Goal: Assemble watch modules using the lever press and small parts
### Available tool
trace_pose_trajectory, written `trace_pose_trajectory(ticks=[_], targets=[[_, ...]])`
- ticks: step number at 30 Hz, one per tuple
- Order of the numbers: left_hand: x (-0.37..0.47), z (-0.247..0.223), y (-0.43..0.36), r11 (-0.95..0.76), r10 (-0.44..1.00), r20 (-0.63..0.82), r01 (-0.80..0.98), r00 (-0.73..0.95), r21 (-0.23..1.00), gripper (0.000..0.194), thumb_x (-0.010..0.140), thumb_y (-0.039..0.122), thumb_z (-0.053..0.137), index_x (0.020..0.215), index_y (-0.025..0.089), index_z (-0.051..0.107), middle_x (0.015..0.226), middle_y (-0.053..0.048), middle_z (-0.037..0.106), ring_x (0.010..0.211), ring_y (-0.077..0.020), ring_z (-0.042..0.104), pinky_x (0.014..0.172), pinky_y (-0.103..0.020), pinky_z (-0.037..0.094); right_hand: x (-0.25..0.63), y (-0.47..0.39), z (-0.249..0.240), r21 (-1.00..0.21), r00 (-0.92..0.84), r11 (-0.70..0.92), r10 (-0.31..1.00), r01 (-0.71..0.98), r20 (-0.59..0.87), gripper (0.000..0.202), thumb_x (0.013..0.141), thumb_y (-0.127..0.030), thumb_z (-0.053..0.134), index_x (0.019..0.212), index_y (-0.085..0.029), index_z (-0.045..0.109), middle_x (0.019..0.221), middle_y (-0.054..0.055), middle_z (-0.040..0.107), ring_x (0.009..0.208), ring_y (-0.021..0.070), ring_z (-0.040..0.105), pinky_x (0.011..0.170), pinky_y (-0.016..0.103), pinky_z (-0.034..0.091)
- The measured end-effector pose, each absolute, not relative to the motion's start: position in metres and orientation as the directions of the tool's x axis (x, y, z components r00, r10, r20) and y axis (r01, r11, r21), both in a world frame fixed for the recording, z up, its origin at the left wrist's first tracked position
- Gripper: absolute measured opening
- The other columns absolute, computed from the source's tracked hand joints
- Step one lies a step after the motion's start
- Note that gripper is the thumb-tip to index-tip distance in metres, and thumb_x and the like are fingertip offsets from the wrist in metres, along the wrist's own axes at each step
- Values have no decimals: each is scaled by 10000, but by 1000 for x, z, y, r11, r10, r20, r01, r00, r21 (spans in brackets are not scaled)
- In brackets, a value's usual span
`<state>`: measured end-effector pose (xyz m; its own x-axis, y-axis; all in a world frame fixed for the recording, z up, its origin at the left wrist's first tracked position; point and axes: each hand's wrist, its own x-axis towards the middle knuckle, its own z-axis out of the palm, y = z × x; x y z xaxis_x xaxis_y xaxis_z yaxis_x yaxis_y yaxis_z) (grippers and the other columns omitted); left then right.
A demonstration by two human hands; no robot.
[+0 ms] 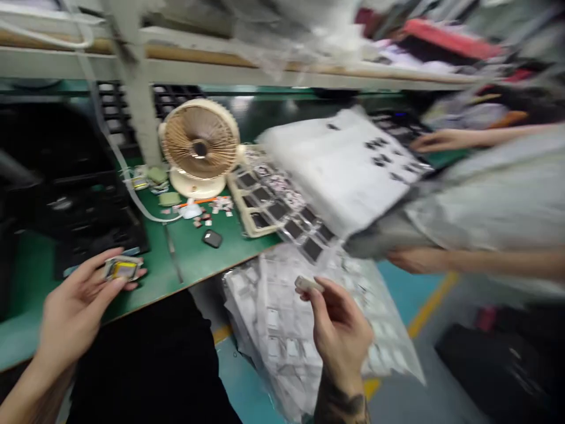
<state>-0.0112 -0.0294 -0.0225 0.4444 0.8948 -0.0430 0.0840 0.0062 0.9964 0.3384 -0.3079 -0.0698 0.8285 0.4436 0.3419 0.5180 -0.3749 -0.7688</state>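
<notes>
Your L fingers (103,297) pinched on sm. yellow-centred unit (122,269), near left; R fingers (322,312) pinched on grey pc. (305,285), near right.

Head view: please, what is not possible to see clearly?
In the head view:
Pale piece: blurred, partly hidden by fingers of the right hand.
Yellow-centred piece: partly hidden by fingers of the left hand.
Black equipment: cut off by the left edge.
Dark shape at lower right: too blurred to name.

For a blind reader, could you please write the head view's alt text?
A person's left hand holds a small part with yellow on it; the right hand holds a pale piece. A cream fan stands on the green table.
</notes>
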Motion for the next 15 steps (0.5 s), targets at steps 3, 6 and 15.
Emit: trace_pose_trajectory(ticks=[3, 6, 15], targets=[[-5, -21, -27, 77, 922, -71, -1, 382, 997, 496, 996, 370, 912, 1419, 163, 754, 1127, -115, 901, 933, -298, 896, 802, -350, 764, 271, -232, -58, -877, 750, 85, 484, 472, 451, 242, 997, -198, 829, 1237, -224, 808, 1246, 114, 766, 933, 218, 817, 697, 333, 739], [-5, -23, -24, 95, 930, -58, -85, 363, 992, 460, 957, 296, 939, 1371, 158, 793, 1029, -107, 902, 810, -235, 872, 771, -306, 747, 214, -159, -47, -910, 567, 277, 715, 308, 409, 292, 1029, -113, 765, 1281, -250, 821, 1394, 130, 737, 898, 188, 829, 726, 335, 773], [-24, -30, -20, 127, 928, 6, -329, 373, 936, 501, 1027, 203, 857, 1516, 212, 750, 1336, -118, 864, 1164, -218, 859, 1000, -249, 702, 164, -60, -34, -719, 89, 487, 795, 497, 600, 505, 1001, -54, 788, 1442, -299, 771, 1389, 93, 815, 1255, 300, 776, 1070, 554, 700]])
